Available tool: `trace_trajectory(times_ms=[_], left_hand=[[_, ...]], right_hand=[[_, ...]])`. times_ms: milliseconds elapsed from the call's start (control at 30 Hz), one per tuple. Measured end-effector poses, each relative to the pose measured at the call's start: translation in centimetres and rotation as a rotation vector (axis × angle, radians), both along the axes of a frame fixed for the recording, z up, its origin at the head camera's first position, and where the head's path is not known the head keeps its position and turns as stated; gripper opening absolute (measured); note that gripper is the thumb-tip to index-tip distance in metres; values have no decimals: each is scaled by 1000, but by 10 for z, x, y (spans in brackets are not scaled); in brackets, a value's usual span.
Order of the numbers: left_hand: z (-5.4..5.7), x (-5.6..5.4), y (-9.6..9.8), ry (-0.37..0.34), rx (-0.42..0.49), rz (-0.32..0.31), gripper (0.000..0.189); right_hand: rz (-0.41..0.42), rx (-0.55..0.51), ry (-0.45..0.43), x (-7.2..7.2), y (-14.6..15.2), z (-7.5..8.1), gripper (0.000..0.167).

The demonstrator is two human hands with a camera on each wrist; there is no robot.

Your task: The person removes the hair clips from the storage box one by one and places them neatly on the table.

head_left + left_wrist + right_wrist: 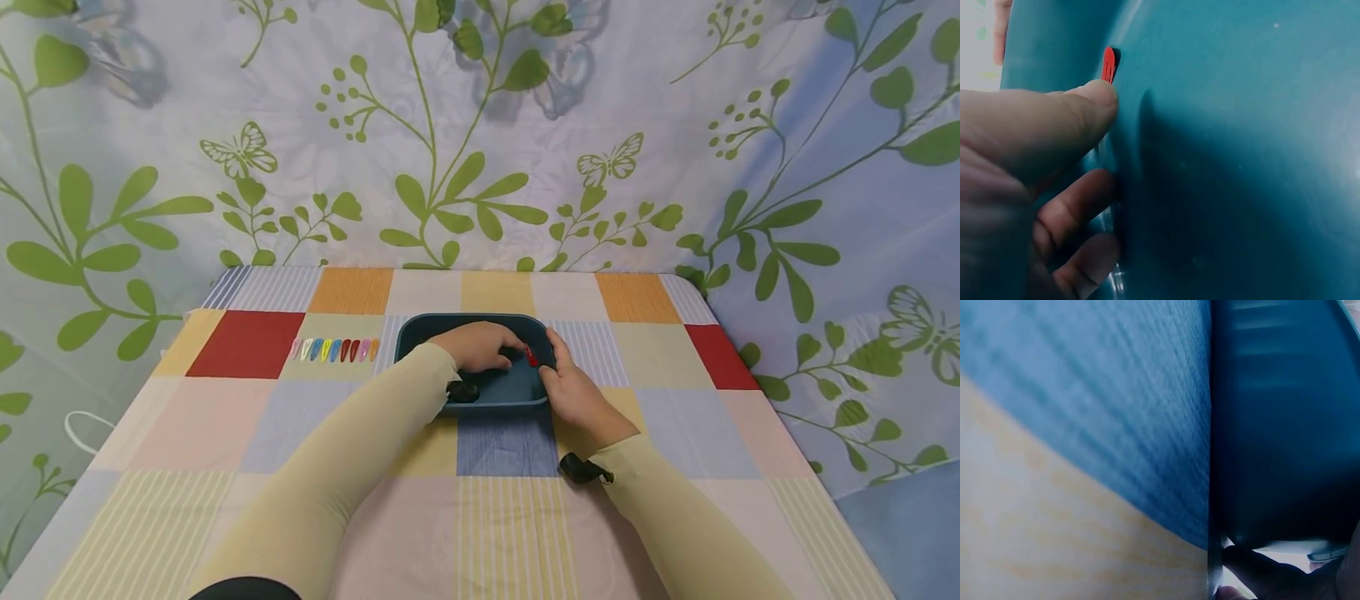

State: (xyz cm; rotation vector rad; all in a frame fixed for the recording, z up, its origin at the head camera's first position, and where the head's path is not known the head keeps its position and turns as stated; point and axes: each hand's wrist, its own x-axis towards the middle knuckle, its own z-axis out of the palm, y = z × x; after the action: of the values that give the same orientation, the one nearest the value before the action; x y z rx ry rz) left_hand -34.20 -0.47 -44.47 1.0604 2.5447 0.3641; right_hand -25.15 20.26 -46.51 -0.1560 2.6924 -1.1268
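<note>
A dark blue-green tray [450, 407] stands on the table. Inside it, at the right end, lies a red hair clip [531, 357]. My left hand [476, 346] reaches into the tray, index finger stretched close to the clip and thumb apart from it. In the left wrist view the thumb overlaps the lower end of the red clip [1109, 64], and two other fingers are bent near the tray wall. With my right hand [581, 396] I hold the tray's right end, fingers along the outside and thumb at the rim. The right wrist view shows those fingers [1272, 572] by the tray's corner.
Left of the tray, several coloured hair clips [334, 350] lie side by side in a row. A patchwork cloth [315, 433] covers the table. Behind it hangs a leaf-patterned curtain [480, 142]. Black bands [581, 469] sit at both wrists.
</note>
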Motion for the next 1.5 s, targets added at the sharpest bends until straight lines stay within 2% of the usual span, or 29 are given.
trace_trajectory(times_ms=[200,433,700,900,1033,1267,1500], left_hand=[[0,3,3,9,-12,-48,48],[-2,1,4,26,-25,-77,45],[-5,-1,3,37,29,27,42],[-6,-1,3,31,15,30,46],[-6,-2,4,35,14,13,47],[-6,-3,7,67,35,-52,45],[-3,-1,13,61,-18,-82,48]], right_hand=[[-5,6,5,0,2,-1,68],[-7,1,13,-1,2,-1,68],[-5,11,8,-1,2,0,68],[-9,11,0,-1,2,0,68],[-9,7,-2,-1,2,0,68],[-4,-2,-4,-1,1,0,68],[9,-5,0,-2,-1,-1,67]])
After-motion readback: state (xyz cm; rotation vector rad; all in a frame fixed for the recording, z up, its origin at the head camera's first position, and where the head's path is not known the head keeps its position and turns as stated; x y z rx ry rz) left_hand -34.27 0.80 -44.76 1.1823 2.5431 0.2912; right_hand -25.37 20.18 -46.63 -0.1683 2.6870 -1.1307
